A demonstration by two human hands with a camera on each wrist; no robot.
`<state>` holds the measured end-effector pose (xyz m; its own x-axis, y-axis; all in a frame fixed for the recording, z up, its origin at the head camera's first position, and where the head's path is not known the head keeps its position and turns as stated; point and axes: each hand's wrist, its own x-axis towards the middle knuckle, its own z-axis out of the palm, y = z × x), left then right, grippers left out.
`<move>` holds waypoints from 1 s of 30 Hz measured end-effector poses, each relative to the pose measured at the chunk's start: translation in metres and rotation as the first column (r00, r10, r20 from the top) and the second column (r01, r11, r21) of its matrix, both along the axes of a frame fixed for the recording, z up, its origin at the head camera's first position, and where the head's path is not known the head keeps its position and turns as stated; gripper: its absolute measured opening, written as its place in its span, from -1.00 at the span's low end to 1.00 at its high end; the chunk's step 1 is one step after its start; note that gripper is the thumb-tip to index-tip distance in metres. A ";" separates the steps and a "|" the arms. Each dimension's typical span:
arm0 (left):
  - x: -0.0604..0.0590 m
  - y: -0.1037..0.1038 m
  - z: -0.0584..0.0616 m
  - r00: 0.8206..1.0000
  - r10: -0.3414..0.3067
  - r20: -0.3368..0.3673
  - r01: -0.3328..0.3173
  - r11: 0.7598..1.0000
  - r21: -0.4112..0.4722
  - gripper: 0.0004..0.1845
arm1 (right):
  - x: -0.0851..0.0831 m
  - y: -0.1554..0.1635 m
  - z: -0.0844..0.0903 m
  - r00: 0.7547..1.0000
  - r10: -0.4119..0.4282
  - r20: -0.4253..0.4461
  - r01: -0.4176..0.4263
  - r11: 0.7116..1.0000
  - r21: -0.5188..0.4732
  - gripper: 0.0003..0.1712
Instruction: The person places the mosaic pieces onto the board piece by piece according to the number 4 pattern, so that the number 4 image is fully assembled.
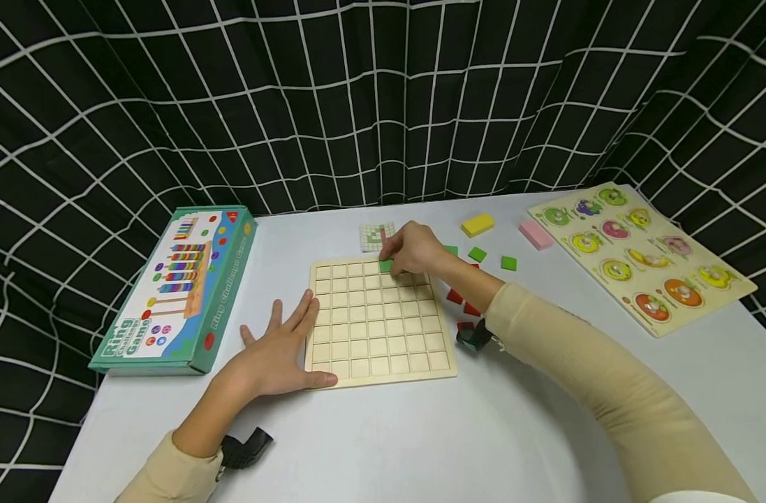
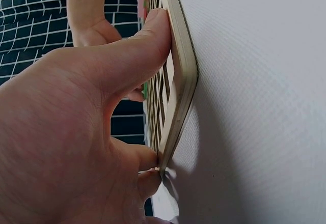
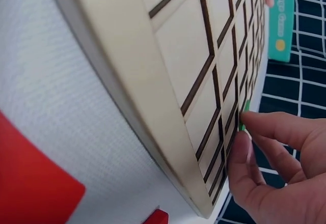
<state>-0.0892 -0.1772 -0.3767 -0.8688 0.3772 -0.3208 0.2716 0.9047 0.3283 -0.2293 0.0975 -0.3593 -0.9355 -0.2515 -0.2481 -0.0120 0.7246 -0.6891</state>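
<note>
A pale wooden grid board [image 1: 376, 328] lies flat on the white table. My left hand [image 1: 276, 360] rests at its left side with fingers spread; the thumb lies on the near left corner and the fingertips touch the left edge. At the far edge, my right hand [image 1: 414, 248] pinches a small green tile [image 1: 385, 266] in the top row. Part of that tile [image 3: 247, 106] shows at the thumb and index finger in the right wrist view. Behind the board sits a small pattern card [image 1: 370, 237], partly covered by the right hand.
Green tiles [image 1: 509, 263] and red tiles [image 1: 454, 296] lie right of the board, some hidden by the right arm. Beyond them are a yellow block [image 1: 477, 225] and a pink block [image 1: 536, 234]. A fruit puzzle board [image 1: 716, 297] is far right, a game box [image 1: 175, 293] left.
</note>
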 end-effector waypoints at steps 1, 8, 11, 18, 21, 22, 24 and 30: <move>0.000 0.000 0.000 1.000 -0.001 0.000 0.001 1.000 -0.001 0.42 | 0.000 0.001 0.000 1.000 -0.003 0.002 0.003 1.000 -0.005 -0.71; -0.002 0.000 -0.001 1.000 0.000 0.003 0.000 1.000 -0.003 0.41 | 0.001 0.009 0.006 1.000 0.005 0.012 -0.004 0.998 -0.059 -0.73; -0.003 0.000 -0.001 1.000 -0.001 0.000 0.001 1.000 -0.004 0.41 | 0.002 0.014 0.012 1.000 0.012 0.007 -0.011 0.998 -0.060 -0.72; -0.003 0.000 0.000 1.000 0.003 0.003 -0.003 1.000 -0.001 0.42 | 0.004 0.029 0.024 1.000 0.029 0.007 -0.028 0.997 -0.077 -0.67; -0.004 0.000 0.000 1.000 0.003 0.003 -0.003 1.000 -0.005 0.42 | 0.004 0.039 0.028 0.999 0.032 0.000 -0.032 0.995 -0.100 -0.67; -0.004 0.000 -0.001 1.000 0.004 0.003 -0.004 1.000 -0.004 0.42 | 0.004 0.042 0.029 1.000 0.031 -0.006 -0.031 0.994 -0.103 -0.67; -0.004 0.000 -0.001 1.000 0.005 0.005 -0.005 1.000 -0.002 0.42 | 0.005 0.048 0.029 0.999 0.027 -0.018 -0.029 0.994 -0.110 -0.68; -0.001 0.000 -0.004 1.000 0.007 -0.001 -0.007 1.000 -0.003 0.42 | 0.006 0.063 0.026 1.000 -0.004 -0.022 0.002 0.992 -0.122 -0.69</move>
